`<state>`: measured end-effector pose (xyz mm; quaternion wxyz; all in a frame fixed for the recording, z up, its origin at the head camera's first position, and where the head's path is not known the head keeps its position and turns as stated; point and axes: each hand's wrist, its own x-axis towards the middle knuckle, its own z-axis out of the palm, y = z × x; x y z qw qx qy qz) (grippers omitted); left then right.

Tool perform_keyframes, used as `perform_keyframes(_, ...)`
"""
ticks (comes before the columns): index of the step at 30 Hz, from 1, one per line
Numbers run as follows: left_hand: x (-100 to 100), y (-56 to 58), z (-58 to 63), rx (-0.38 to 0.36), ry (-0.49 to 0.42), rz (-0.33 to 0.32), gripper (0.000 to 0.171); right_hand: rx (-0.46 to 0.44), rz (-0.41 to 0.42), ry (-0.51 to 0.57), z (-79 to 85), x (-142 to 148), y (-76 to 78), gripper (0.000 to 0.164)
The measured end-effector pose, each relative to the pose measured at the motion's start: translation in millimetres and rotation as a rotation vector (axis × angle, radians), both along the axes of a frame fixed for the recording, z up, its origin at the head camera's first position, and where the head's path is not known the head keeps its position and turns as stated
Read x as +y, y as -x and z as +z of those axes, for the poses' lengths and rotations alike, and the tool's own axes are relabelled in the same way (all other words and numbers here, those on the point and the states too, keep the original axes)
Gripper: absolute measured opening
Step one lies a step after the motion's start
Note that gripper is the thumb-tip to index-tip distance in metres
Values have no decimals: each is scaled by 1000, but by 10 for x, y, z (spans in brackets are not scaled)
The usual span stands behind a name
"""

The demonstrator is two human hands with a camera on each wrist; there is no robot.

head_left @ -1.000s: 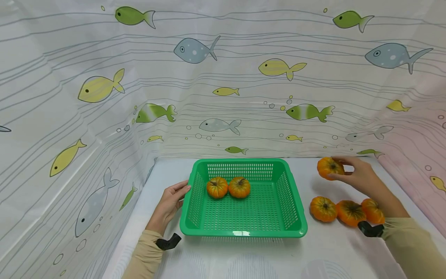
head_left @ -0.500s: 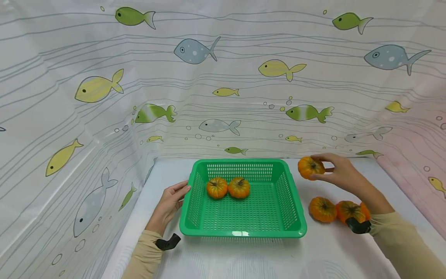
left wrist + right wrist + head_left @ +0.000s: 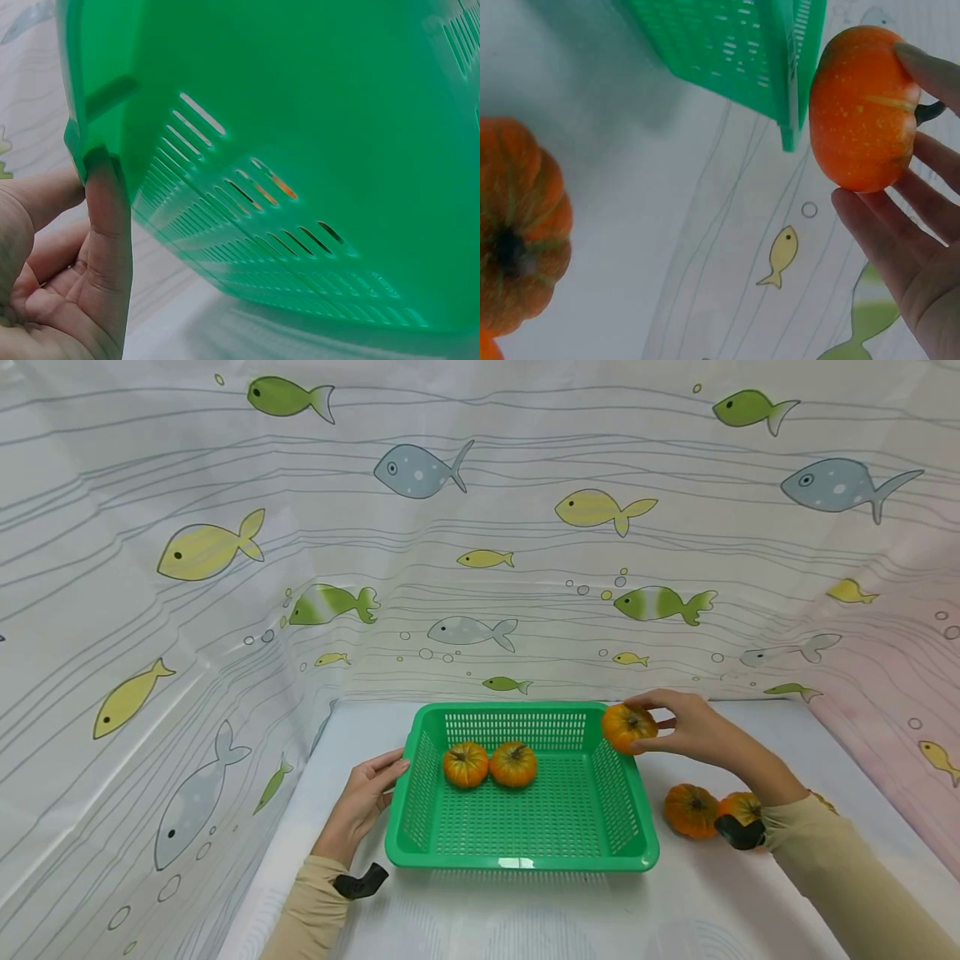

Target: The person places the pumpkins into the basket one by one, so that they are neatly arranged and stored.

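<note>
A small orange pumpkin (image 3: 628, 728) is pinched between the thumb and fingers of my right hand (image 3: 688, 727), over the right back corner of a green plastic basket (image 3: 517, 862). In the right wrist view, this pumpkin (image 3: 859, 112) is turned sideways, its dark stem toward the palm. My left hand (image 3: 363, 800) grips the basket's left rim; the left wrist view has its fingers (image 3: 109, 247) hooked at the rim's edge. Two pumpkins, one (image 3: 466, 766) left of the other (image 3: 513, 765), sit side by side toward the back left inside the basket.
Right of the basket, a pumpkin (image 3: 692, 811) lies on the white table beside another pumpkin (image 3: 741, 807), partly covered by the right wrist. A third there is nearly hidden behind the sleeve (image 3: 840, 852). A fish-patterned curtain (image 3: 525, 593) rises behind the table and along both sides.
My right hand has carried its pumpkin leftward, from above the table at the right to the basket's right rim. The left hand and basket have stayed put.
</note>
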<state>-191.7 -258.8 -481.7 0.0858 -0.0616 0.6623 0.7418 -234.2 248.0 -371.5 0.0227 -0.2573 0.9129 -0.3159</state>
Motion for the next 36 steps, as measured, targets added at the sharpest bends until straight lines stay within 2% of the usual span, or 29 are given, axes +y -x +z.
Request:
perform_keyframes(11, -5, -7, -1, 7, -1, -10, 55, -77, 106, -22, 61, -359, 135, 57)
perform_keyframes(22, 0, -2, 5, 1, -4, -2, 55, -40, 194, -196, 60, -771, 268, 54)
perform_keyframes(32, -5, -3, 6, 4, -3, -10, 56, -91, 214, -337, -7, -1076, 367, 52)
perform_keyframes(36, -7, -3, 8, 7, -6, -12, 56, -72, 241, -391, -57, -1164, 400, 53)
